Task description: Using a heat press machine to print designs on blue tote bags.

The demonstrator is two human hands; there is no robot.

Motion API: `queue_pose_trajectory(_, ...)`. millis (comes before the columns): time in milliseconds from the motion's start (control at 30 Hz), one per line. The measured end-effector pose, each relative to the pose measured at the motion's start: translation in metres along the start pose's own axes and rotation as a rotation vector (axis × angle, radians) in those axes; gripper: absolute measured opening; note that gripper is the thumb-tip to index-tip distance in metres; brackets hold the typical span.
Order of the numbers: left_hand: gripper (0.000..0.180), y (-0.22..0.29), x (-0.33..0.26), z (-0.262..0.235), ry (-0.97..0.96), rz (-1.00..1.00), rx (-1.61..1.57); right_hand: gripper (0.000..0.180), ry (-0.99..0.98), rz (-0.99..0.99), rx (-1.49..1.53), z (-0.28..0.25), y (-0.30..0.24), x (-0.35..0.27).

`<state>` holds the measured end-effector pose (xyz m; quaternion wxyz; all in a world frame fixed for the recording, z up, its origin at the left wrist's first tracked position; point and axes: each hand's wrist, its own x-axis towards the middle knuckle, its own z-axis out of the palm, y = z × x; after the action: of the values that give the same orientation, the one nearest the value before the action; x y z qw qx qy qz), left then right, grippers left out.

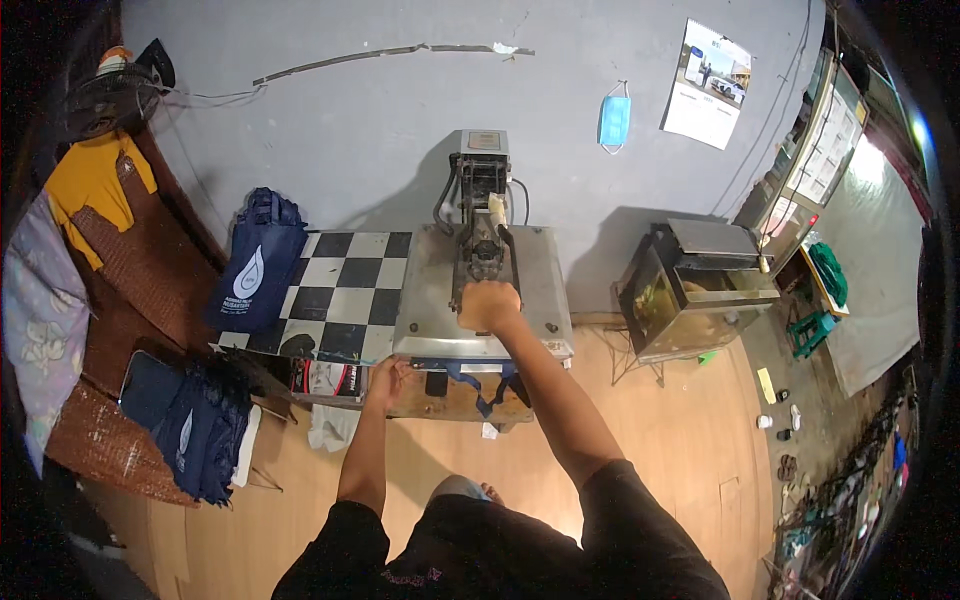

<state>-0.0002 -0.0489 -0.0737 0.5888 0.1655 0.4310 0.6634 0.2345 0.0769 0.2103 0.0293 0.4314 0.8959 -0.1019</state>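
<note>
Your right hand (488, 305) is closed in a fist over the handle of the grey metal heat press (440, 300), on top of its upper plate; the handle itself is hidden under your fingers. Your left hand (385, 380) rests at the press's front left corner, fingers curled on the edge of the wooden table (450, 403); whether it grips anything is hard to make out. Dark blue fabric straps (480, 378) hang from under the plate at the table's front edge, the rest of that piece covered. Beside the press on the left lies a black-and-white checkered board (345, 290), and at its far left corner a navy blue tote bag with a white drop-shaped print (255, 272) stands upright. More navy bags (200, 425) lie stacked lower left.
</note>
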Motion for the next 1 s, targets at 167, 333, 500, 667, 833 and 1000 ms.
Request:
queue_pose_trajectory(167, 0.021, -0.012, 0.014, -0.003, 0.103, 0.088, 0.067, 0.043, -0.016, 0.031, 0.025, -0.001, -0.002, 0.001)
queue_pose_trajectory(333, 0.020, -0.016, 0.017, 0.003, 0.168, 0.123, 0.042, 0.040, -0.029, 0.028, 0.025, -0.003, -0.002, -0.001)
queue_pose_trajectory(500, 0.024, -0.013, 0.014, 0.004, 0.165, 0.136, 0.109, 0.040, -0.017, 0.033, 0.012, -0.002, -0.003, 0.000)
queue_pose_trajectory(667, 0.029, -0.011, 0.014, 0.000, 0.138, 0.164, 0.238, 0.039, 0.011, 0.037, 0.026, 0.001, -0.002, 0.001)
queue_pose_trajectory(833, 0.028, -0.003, 0.015, -0.006, 0.152, 0.075, 0.328, 0.038, -0.047, 0.037, 0.025, -0.003, -0.003, 0.002)
queue_pose_trajectory(1000, 0.028, 0.061, 0.015, -0.009, -0.079, -0.088, 0.748, 0.037, -0.034, 0.037, 0.022, -0.005, -0.004, -0.001)
